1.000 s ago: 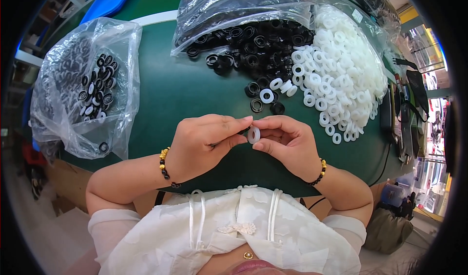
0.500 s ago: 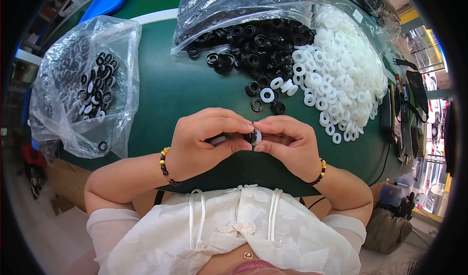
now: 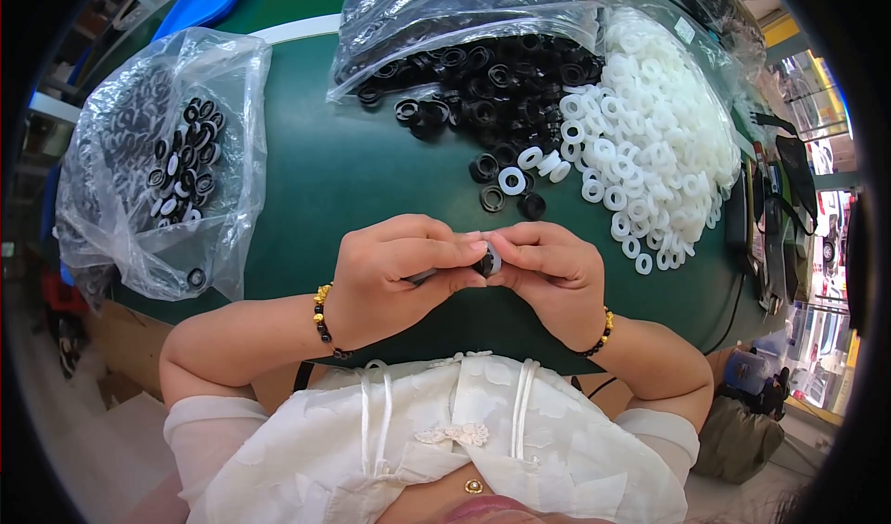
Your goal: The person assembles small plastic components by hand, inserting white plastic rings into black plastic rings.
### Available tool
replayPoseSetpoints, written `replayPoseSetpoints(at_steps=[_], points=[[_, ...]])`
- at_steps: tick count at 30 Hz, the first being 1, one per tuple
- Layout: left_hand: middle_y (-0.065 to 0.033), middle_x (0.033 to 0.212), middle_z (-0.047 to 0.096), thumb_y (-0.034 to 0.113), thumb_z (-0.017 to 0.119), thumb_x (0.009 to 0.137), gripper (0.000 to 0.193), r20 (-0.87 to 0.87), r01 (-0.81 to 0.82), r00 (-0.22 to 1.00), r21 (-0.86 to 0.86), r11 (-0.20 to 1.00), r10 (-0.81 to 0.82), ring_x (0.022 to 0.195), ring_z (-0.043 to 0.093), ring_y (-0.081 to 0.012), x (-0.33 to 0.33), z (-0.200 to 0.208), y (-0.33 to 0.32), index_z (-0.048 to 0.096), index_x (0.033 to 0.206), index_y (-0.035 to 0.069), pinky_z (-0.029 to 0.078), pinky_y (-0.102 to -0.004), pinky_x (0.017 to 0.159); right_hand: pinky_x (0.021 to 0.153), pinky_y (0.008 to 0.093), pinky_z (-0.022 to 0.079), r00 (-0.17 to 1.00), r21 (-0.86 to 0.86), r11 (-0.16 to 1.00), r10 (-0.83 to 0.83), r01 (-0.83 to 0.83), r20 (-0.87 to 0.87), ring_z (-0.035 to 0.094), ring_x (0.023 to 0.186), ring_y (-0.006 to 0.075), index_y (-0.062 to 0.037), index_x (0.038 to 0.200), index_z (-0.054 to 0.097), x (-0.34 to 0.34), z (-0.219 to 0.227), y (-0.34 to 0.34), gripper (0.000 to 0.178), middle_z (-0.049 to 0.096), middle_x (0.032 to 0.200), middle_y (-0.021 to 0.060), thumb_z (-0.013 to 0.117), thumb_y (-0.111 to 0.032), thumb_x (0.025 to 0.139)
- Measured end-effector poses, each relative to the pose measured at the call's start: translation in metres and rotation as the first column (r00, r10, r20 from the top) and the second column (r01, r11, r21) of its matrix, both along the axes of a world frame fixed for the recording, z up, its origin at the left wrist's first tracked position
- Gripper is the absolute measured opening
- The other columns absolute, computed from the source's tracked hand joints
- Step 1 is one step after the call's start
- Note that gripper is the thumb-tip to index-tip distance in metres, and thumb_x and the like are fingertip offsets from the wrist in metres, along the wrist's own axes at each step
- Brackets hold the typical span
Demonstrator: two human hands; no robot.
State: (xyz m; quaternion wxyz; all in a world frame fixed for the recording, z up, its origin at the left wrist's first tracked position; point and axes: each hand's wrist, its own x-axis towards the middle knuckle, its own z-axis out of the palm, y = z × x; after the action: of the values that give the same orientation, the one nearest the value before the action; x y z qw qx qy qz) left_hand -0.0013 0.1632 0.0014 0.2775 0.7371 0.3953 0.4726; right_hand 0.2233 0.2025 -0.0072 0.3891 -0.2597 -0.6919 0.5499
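Note:
Above the near part of the green table, my left hand and my right hand meet, fingertips pinched together. Between them sits a black ring, gripped by my left fingers, against a white ring that my right fingers press. Something pale shows partly inside my left palm; its kind is hidden. Beyond my hands lie a few loose black rings and white rings. Behind them spreads a heap of black rings, with a large pile of white rings to its right.
On the left, a clear plastic bag holds black-and-white rings. Another clear bag lies over the black heap. A blue tray is at the far left of the green table. Tools and a cable line the right edge.
The black and white rings have turned slightly between my fingertips. My right fingers have closed further over the white ring. Both hands stay nearly in place.

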Motion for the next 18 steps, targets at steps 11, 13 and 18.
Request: replayPoseSetpoints(at_steps=[11,13,18], points=[[-0.0137,0.093,0.071,-0.006,0.079,0.075,0.026,-0.116,-0.1,0.983,0.291,0.952,0.139,0.077,0.07,-0.0243,0.001,-0.01,0.01,0.073,0.1,-0.002,0.06,-0.0277,0.067,0.115,0.0317,0.033,0.975,-0.206,0.953,0.223,-0.222,-0.021,0.038,0.143,0.025,-0.0049,0.157,0.023,-0.007,0.004,-0.022,0.08,0.029,0.16,0.0164,0.049,0.021,0.085],[-0.0149,0.095,0.071,-0.006,0.077,0.076,0.026,-0.148,-0.089,0.979,0.304,0.948,0.139,0.078,0.07,-0.0256,-0.001,-0.009,0.015,0.071,0.101,-0.003,0.06,-0.0281,0.068,0.12,0.0331,0.023,0.925,-0.187,0.914,0.376,-0.36,0.06,0.023,0.151,0.024,-0.0013,0.159,-0.002,-0.002,0.005,-0.015,0.089,0.008,0.167,0.0175,0.051,0.014,0.089],[-0.0112,0.104,0.068,-0.005,0.075,0.081,0.038,-0.023,0.019,0.999,-0.319,0.948,-0.028,0.092,0.069,-0.0148,-0.01,0.008,0.021,0.064,0.117,-0.001,0.061,-0.0256,0.076,0.112,0.0339,0.038,0.915,-0.081,0.951,0.308,-0.297,0.26,0.043,0.14,0.0288,-0.0054,0.157,0.023,0.012,0.028,0.0,0.075,0.031,0.159,0.0171,0.059,0.005,0.091]])
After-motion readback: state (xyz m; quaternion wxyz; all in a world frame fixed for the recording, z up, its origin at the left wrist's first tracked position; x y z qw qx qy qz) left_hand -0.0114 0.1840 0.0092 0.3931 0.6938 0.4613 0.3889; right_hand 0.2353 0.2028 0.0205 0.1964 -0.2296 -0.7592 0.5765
